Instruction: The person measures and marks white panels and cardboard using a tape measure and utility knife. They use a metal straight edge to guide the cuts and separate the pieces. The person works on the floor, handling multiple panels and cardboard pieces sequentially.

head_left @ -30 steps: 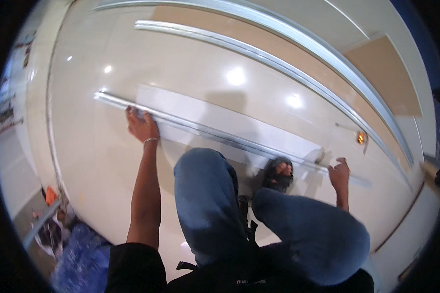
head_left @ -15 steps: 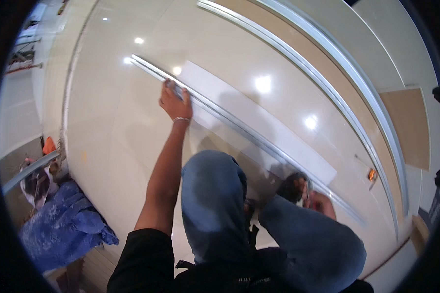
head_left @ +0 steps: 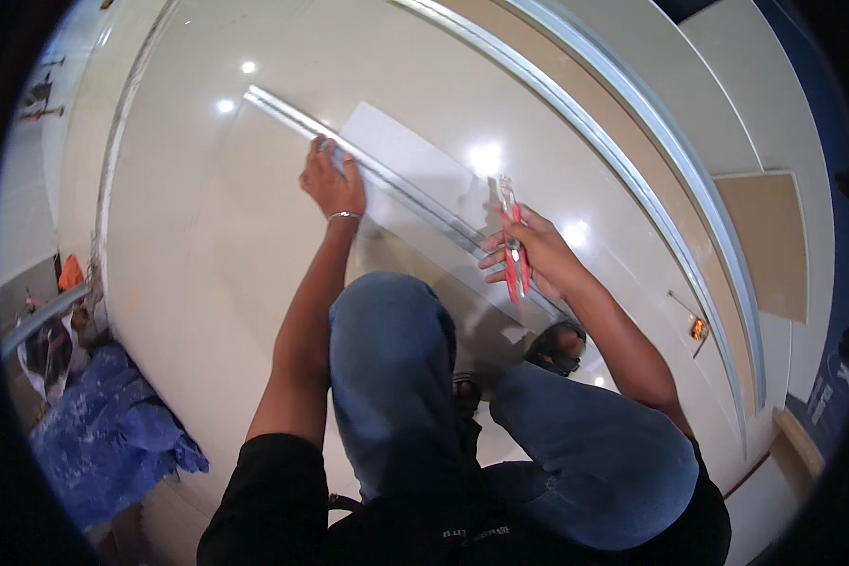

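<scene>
The left hand (head_left: 335, 181) is grasping the metal channel (head_left: 399, 189) toward its far-left end; the right hand (head_left: 543, 255) is gripping red-handled pliers (head_left: 513, 245), crossing the channel's long axis.

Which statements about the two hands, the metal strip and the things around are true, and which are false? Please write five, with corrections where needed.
1. The left hand touches the metal strip. True.
2. The right hand is empty. False: the right hand holds a red-handled tool.
3. The blue sheet lies at the right side of the picture. False: the blue sheet lies at the left.
4. The brown board is to the right of both hands. True.
5. The trousers are blue. True.
</scene>
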A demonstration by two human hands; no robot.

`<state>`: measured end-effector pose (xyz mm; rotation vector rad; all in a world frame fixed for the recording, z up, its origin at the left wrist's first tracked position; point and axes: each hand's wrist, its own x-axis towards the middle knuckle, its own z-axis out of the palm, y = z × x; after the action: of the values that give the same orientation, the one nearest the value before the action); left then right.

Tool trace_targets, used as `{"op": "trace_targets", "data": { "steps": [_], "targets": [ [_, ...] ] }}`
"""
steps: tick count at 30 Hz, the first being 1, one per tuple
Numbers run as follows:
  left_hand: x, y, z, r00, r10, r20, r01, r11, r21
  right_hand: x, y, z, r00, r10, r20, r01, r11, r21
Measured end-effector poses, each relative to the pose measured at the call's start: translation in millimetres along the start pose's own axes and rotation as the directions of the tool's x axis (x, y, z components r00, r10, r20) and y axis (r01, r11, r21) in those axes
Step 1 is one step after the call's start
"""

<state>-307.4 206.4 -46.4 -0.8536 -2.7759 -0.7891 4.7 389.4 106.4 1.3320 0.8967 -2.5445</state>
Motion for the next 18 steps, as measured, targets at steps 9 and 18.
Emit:
{"op": "trace_targets", "data": {
  "steps": [9,18],
  "targets": [
    [0.1,9.3,-6.2,1.0,0.01,-0.007,-0.01,1.0,-0.03,143.8,-23.1,103.2,0.759,-0.565,0.325,0.518,0.22,-0.827],
    [2.5,10.5,-6.5,1.0,0.021,-0.004,-0.021,0.998,-0.06,179.8,-8.0,134.2,0.658,-0.557,0.507,0.489,-0.196,-0.85]
  ]
}}
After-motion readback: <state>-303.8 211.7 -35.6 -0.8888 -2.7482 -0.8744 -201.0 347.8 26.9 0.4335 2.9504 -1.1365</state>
